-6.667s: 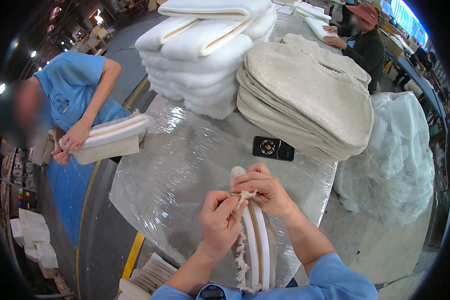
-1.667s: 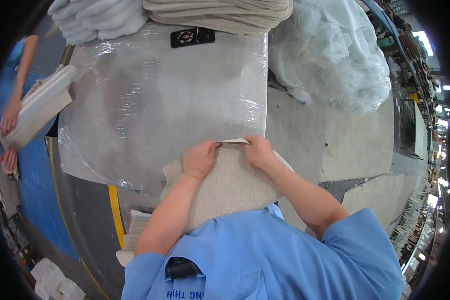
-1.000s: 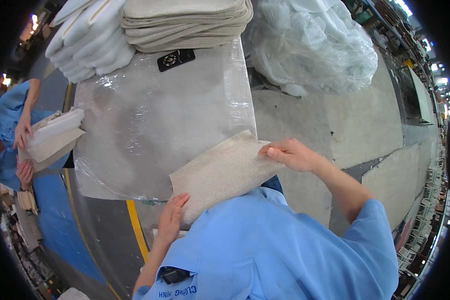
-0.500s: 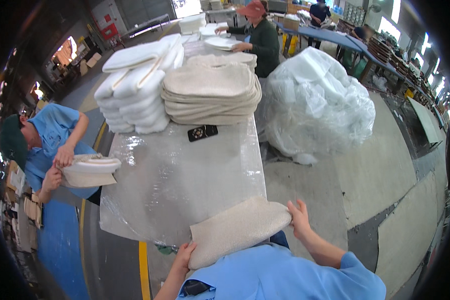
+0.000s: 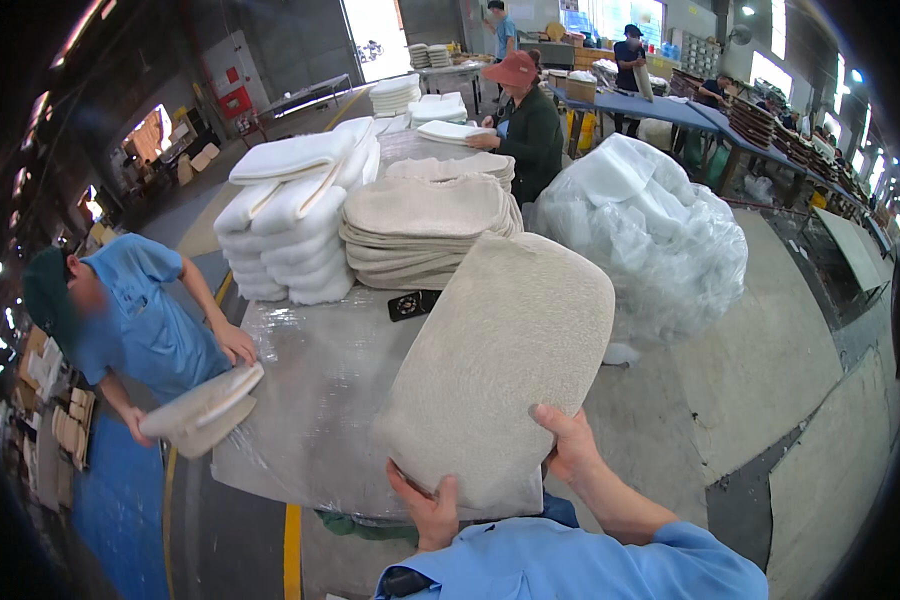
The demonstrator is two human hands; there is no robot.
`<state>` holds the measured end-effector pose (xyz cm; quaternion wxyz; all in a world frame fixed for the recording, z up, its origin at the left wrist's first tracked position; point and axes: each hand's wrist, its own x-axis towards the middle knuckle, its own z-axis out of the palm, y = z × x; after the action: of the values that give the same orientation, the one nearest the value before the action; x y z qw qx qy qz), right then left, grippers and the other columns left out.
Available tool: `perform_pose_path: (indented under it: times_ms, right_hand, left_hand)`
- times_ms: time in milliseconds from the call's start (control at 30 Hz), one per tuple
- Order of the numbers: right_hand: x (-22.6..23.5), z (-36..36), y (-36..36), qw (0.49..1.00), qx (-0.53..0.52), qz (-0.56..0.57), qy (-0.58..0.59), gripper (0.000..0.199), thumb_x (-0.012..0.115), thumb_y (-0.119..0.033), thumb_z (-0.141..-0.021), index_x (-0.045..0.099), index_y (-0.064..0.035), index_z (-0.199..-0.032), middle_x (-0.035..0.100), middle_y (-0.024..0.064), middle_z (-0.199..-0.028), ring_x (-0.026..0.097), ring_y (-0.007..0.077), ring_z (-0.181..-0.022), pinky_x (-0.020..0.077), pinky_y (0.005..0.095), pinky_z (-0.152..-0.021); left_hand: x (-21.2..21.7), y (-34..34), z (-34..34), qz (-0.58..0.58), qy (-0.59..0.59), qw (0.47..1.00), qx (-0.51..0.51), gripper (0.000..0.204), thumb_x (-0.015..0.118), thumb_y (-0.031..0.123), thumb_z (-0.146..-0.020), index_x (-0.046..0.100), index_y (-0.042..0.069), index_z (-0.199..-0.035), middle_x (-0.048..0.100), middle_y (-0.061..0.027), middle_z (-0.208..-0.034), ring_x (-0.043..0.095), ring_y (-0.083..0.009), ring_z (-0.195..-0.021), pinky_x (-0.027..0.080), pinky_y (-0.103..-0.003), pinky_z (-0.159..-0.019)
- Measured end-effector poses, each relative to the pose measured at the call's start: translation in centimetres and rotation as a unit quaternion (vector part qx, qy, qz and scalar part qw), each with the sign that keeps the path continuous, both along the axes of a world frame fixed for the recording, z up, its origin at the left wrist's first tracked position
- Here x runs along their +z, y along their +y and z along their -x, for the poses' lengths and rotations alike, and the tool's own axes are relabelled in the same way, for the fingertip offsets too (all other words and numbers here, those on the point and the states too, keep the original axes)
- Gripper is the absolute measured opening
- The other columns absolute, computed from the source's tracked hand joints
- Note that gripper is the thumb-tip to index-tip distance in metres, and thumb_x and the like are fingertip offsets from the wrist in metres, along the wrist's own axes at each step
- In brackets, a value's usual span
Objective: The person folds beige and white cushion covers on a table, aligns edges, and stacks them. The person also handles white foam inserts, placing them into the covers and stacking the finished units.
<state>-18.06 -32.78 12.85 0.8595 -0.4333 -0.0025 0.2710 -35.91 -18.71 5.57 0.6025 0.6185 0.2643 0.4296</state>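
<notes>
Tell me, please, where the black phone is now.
In the head view, the black phone lies just left of centre on the plastic-covered table, in front of the beige stack, left of the held cushion.

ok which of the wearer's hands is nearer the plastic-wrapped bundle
Right. The right hand, on the beige cushion's lower right edge, is below and left of the plastic-wrapped bundle in view; the left hand, at the cushion's lower left, is farther away.
</notes>
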Motion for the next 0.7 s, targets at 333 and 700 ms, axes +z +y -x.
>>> perform_pose_path:
  times_ms: [333, 700]
  right_hand:
    - [9.5, -5.3, -2.7, 0.704, 0.343, 0.291, -0.550, 0.068, 0.084, -0.026, -0.091, 0.056, -0.0139, -0.152, 0.073, 0.0146, -0.133, 0.073, 0.0321, -0.116, 0.0571, 0.0414, -0.095]
    - [3.9, 0.0, 2.1, 0.331, 0.408, 0.319, -0.789, 0.077, 0.079, -0.019, -0.083, 0.053, -0.0268, -0.155, 0.069, 0.0111, -0.120, 0.074, 0.0349, -0.102, 0.0586, 0.0467, -0.087]
  left_hand:
    - [-2.0, 17.1, 2.4, 0.468, -0.061, 0.793, -0.386, 0.073, 0.051, 0.067, -0.107, 0.062, 0.007, -0.147, 0.074, -0.0160, -0.133, 0.072, -0.0390, -0.119, 0.056, -0.058, -0.104]
    - [-3.5, 17.1, -3.2, 0.135, 0.465, 0.693, -0.534, 0.046, 0.072, 0.047, -0.104, 0.080, 0.003, -0.114, 0.075, -0.0030, -0.092, 0.065, -0.0149, -0.079, 0.052, -0.034, -0.070]
